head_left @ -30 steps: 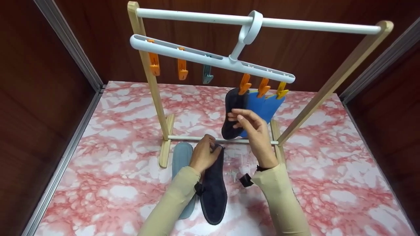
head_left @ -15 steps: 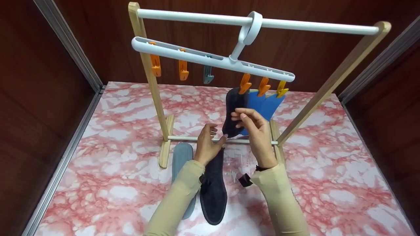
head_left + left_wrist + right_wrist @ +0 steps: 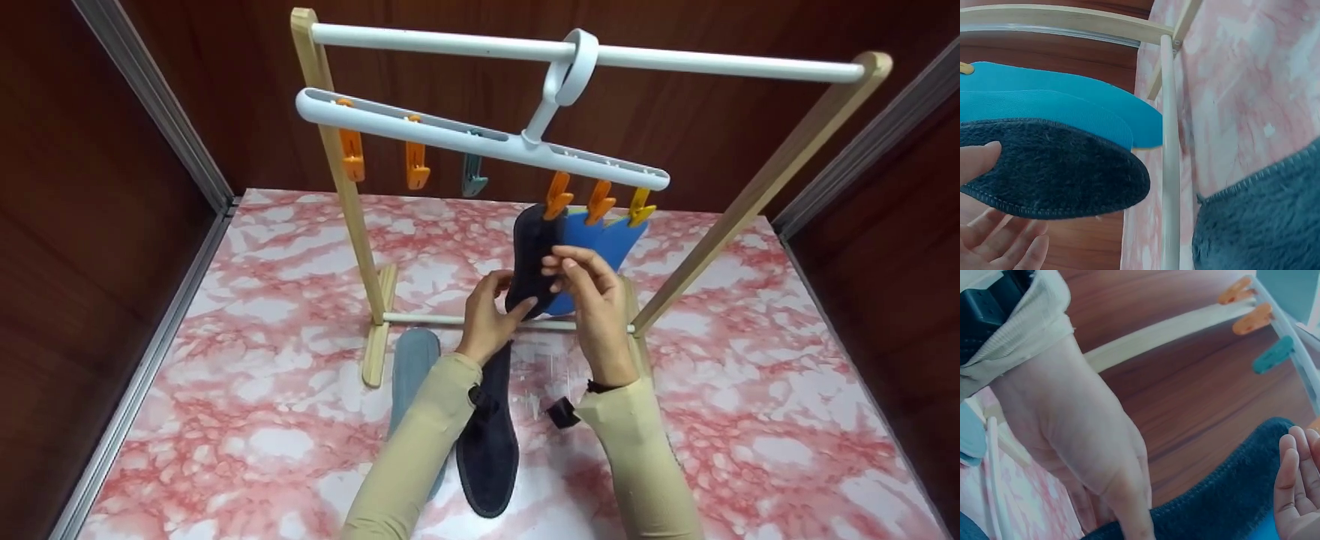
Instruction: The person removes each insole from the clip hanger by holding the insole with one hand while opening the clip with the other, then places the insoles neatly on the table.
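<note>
A black fuzzy insole with a stitched edge hangs from an orange clip on the white hanger. My left hand holds its lower part, thumb across the front and fingers round the left edge. The right wrist view shows the left hand from the side. Beside the insole's right edge is my right hand, its fingers loosely bent around nothing. Blue insoles hang behind. Below the hands, another black insole lies on the table, partly under the left sleeve.
A grey-blue insole lies left of the black one. The wooden rack's lower white bar crosses behind the hands. Two orange clips and a teal clip hang on the hanger's left half, holding nothing. Wooden walls enclose the table.
My left hand has left the black insole on the table and moved up and right onto the hanging one. The right hand has shifted slightly right.
</note>
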The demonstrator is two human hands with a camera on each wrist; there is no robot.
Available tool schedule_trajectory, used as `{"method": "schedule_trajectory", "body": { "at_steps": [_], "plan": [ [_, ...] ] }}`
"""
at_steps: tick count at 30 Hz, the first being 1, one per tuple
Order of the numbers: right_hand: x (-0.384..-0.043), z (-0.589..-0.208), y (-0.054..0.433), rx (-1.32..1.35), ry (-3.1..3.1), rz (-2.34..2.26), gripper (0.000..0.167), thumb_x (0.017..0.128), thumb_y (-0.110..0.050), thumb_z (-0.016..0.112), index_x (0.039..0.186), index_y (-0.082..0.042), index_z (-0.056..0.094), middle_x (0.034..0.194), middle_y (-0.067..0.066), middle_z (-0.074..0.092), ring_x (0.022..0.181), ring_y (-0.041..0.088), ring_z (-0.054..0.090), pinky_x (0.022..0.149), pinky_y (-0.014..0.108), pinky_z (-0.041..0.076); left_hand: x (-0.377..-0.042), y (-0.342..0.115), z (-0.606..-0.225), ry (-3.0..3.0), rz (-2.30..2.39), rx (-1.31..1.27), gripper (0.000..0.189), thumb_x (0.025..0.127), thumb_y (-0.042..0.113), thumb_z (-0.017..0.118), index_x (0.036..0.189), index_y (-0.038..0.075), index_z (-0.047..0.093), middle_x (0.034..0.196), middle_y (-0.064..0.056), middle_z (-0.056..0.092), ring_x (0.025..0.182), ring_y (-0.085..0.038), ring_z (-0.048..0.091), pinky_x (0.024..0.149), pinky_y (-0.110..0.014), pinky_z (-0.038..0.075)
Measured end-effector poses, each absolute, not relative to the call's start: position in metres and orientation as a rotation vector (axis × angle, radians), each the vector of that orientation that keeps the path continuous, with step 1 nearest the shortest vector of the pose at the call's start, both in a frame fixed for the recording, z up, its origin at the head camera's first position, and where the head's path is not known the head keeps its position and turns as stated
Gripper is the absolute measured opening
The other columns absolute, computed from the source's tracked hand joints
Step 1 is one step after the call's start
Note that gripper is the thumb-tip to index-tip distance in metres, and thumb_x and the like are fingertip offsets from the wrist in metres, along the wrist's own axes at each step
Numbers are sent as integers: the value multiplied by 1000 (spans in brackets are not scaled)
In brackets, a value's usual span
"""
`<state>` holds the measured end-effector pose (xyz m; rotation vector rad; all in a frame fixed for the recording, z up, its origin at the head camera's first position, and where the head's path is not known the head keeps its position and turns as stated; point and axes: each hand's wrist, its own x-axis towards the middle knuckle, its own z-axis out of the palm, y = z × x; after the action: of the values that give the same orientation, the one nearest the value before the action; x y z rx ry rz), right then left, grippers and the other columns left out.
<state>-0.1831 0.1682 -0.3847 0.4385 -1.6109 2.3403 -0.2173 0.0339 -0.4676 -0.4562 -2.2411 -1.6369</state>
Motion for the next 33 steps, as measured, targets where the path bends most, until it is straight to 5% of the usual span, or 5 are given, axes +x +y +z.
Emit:
{"method": "schedule_trajectory", "body": {
  "at_steps": [23, 33],
  "plan": [
    [-184, -379, 177, 343, -1498, 2361, 17, 97, -5, 52, 103, -2, 68, 91, 8, 70, 85, 20, 64, 68, 26, 49, -218, 39, -467, -2266, -1606, -419, 13, 86, 5, 67, 97, -2, 64, 89, -14, 63, 83, -25, 63, 78, -37, 53],
    [-186, -367, 174, 457, -1427, 2095, 20, 96, 0, 51, 108, 1, 67, 105, 10, 69, 102, 24, 60, 87, 35, 47, -213, 33, -469, -2265, -1569, -445, 12, 87, 4, 65, 98, -2, 64, 82, -13, 62, 72, -20, 57, 69, -44, 49]
  ]
}}
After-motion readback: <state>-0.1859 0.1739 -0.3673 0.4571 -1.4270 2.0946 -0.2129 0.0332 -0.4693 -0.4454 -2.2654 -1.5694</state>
